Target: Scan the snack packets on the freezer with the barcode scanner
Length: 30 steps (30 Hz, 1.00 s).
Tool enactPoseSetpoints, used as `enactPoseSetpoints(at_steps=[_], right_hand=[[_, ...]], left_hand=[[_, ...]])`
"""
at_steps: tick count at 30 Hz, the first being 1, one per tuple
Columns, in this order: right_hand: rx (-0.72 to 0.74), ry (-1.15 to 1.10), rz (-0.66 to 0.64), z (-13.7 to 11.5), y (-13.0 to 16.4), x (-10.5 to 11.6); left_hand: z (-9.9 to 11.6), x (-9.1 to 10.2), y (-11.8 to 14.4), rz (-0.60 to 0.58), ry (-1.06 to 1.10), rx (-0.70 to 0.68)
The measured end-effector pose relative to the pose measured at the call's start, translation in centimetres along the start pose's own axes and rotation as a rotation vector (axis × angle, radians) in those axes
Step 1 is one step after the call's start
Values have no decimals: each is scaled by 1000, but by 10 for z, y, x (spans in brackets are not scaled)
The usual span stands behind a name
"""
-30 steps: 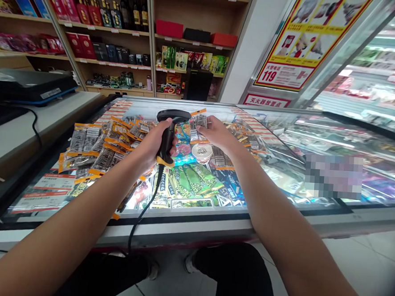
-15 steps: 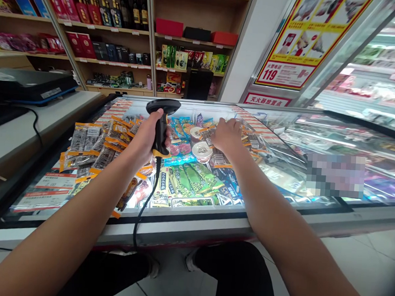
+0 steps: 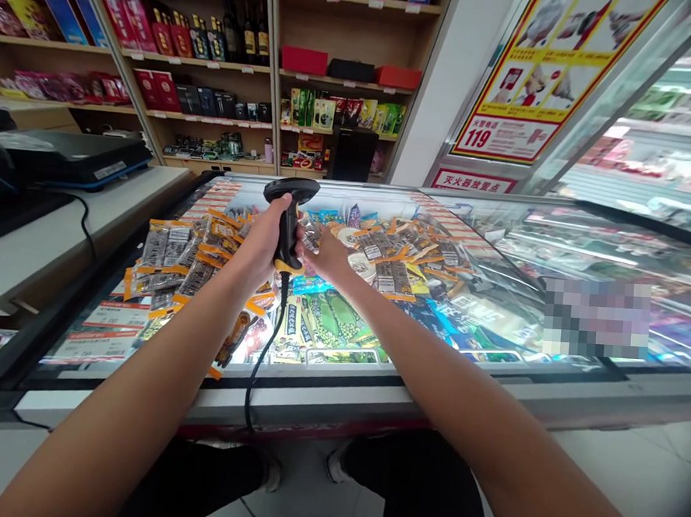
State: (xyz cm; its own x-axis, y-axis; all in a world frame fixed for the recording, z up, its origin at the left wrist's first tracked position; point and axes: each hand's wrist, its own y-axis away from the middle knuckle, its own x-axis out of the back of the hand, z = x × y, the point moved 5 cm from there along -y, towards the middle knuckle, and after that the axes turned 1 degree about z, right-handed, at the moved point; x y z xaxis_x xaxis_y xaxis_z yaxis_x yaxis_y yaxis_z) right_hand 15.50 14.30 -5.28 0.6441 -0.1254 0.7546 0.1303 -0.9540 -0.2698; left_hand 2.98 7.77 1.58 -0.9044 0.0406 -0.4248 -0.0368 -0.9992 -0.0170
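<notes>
The black handheld barcode scanner with yellow trim is standing nearly upright in our left hand, above the glass top of the near freezer chest, a glass-topped case with a white front rim. Our left grip is closing around the handle; the scanner's long axis is running from its broad head at the top to its butt below, where a thin black cable is trailing down over the rim. Our right hand is sitting just to the right of the handle, fingertips pointing toward it. A clear, silvery plastic packet is showing at those fingertips, between our two hands and partly hidden by them; we are not able to tell its long axis, or whether the right grip is pinching it.

On the glass, a heap of clear packets with orange ends is lying left of our hands, nearer the left one, and a looser group of similar packets is spreading nearer the right. Inside the chest, we are seeing green wrapped packs and round white tubs beneath the glass.
</notes>
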Motion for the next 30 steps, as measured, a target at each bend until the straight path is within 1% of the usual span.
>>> enactPoseSetpoints(at_steps=[3, 6, 9, 13, 16, 20, 25, 30], right_hand=[[18, -120, 2, 6, 1, 15], [14, -232, 71, 16, 2, 32], [-8, -249, 130, 23, 0, 46], [-46, -232, 145, 24, -4, 57], [-57, -230, 160, 22, -5, 61], [-53, -217, 162, 23, -6, 61], [-45, -204, 155, 24, -5, 61], [-45, -203, 163, 23, -4, 62]], left_hand=[[-2, 3, -1, 22, 8, 15], [-6, 2, 1, 33, 22, 60], [-9, -2, 3, 30, 13, 109], [-10, -7, 7, 19, -7, 143], [-9, -9, 9, 11, -3, 145], [-9, -8, 8, 16, 0, 157], [-8, -6, 6, 19, 11, 128], [-9, -5, 5, 18, 9, 127]])
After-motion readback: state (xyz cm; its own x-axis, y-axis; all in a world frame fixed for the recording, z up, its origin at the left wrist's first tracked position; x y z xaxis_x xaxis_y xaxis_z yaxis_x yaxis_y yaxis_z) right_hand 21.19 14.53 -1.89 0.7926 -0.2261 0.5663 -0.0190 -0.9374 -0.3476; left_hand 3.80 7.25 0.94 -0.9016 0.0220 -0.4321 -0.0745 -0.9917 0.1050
